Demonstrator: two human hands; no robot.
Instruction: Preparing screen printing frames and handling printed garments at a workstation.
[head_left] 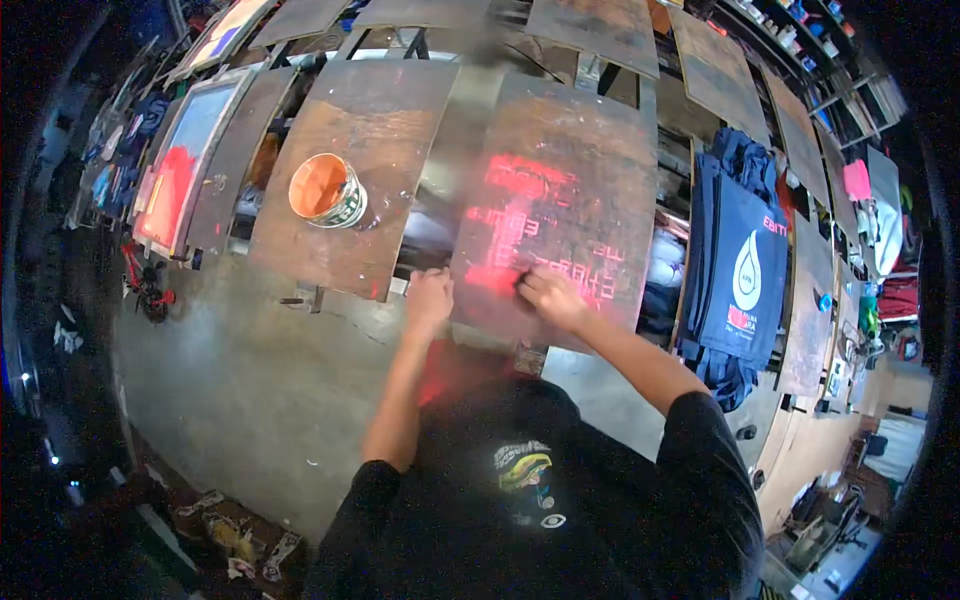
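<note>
A dark wooden board (560, 125) in front of me carries smeared pink-red patches and red printed marks. My right hand (552, 298) is closed over the near part of this board. A small dark thing shows at its fingertips against the pink smear; its kind cannot be made out. My left hand (430, 296), fingers curled, is at the board's near left edge. Whatever it may hold is hidden. On the board to the left stands a bucket (345, 208), orange inside with a white and green outside.
A framed screen (195, 135) with red ink lies at far left. Dark blue printed fabric bags (735, 250) lie on a board to the right. More boards (715, 60) stretch away behind. Shelves with bottles (790, 38) stand far right. Concrete floor (240, 370) lies below.
</note>
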